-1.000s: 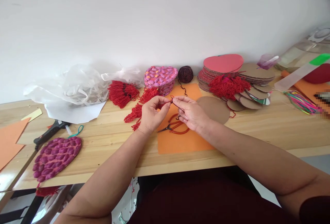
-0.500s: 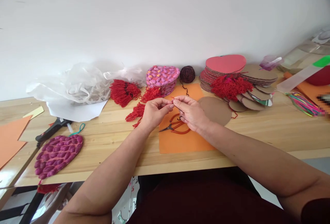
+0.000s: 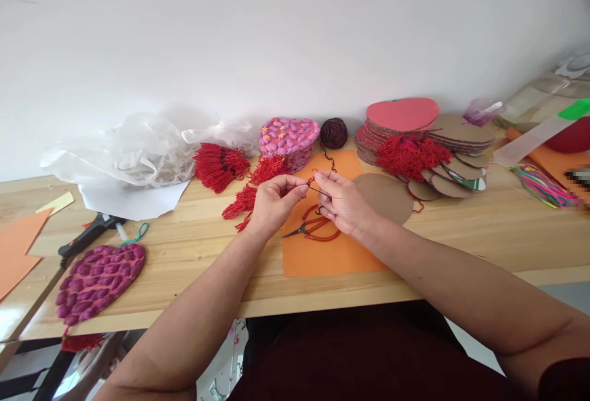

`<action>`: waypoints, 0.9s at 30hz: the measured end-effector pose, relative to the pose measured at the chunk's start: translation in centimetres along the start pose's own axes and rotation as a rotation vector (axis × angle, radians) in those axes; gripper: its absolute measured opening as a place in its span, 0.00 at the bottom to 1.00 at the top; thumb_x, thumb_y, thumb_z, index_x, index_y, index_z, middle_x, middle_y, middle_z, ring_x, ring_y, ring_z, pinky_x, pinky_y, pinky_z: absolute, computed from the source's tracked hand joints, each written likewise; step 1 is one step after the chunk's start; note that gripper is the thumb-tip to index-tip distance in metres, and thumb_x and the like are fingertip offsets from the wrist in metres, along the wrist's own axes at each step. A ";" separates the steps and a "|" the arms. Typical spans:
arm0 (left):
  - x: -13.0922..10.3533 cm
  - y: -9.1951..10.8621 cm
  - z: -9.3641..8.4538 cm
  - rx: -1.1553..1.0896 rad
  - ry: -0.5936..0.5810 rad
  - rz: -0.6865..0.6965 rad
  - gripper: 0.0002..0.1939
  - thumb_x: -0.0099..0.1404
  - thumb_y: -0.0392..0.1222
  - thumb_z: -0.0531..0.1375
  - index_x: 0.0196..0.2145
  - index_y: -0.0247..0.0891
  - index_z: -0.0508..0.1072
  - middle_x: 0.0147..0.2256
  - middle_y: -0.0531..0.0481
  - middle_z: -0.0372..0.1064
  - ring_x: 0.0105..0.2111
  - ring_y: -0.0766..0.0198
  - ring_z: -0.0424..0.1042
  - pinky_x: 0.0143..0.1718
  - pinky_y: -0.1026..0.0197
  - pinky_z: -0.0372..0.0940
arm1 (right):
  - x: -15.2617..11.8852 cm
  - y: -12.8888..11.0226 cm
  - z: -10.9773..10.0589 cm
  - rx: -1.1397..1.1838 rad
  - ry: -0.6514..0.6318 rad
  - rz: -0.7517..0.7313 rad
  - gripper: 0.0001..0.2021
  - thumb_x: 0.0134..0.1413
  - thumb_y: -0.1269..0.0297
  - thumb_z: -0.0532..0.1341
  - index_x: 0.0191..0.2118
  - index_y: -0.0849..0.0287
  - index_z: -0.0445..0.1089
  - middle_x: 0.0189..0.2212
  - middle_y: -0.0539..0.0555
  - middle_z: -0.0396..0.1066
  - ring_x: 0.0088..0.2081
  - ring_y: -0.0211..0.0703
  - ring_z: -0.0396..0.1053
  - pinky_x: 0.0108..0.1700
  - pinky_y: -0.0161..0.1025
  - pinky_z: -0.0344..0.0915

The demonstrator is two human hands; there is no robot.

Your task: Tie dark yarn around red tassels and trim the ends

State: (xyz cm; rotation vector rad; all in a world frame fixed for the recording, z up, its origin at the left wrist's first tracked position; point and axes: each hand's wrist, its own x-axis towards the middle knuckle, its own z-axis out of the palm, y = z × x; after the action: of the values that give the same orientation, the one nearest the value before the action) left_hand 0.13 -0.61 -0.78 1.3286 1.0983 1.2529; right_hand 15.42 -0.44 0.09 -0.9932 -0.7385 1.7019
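My left hand and my right hand meet over an orange sheet, fingertips pinched. Between them runs a thin dark piece of yarn, and a short bit of red strand shows at the right fingertips. Both hands hold the yarn. Below them lie scissors with red-orange handles, blades pointing left. A dark ball of yarn rests by the wall, its loose end trailing toward my hands. Red yarn tassels lie just left of my left hand. Beside my right hand is a round cardboard piece.
Stacked cardboard hearts with red yarn stand back right. A purple-studded heart stack is at the wall. Leftward are a plastic bag, a glue gun and a heart ornament near the table's front edge.
My fingertips have drawn slightly apart, so a stretch of dark yarn now shows between them. My right fingertips have shifted a little up and right. The view has moved slightly.
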 end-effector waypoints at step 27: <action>0.4 -0.1 -0.1 -0.145 0.098 -0.096 0.15 0.54 0.48 0.71 0.32 0.34 0.77 0.25 0.52 0.72 0.24 0.71 0.67 0.29 0.67 0.61 | 1.1 1.5 -1.2 -0.418 -0.142 -0.245 0.12 0.53 0.57 0.66 0.38 0.55 0.64 0.18 0.38 0.59 0.12 0.29 0.53 0.12 0.30 0.51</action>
State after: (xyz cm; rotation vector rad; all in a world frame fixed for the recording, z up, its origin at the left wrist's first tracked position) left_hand 0.02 -0.23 -0.82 1.1031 1.1043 1.3120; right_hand 15.58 0.15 -2.00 -1.0179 -1.2925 1.4428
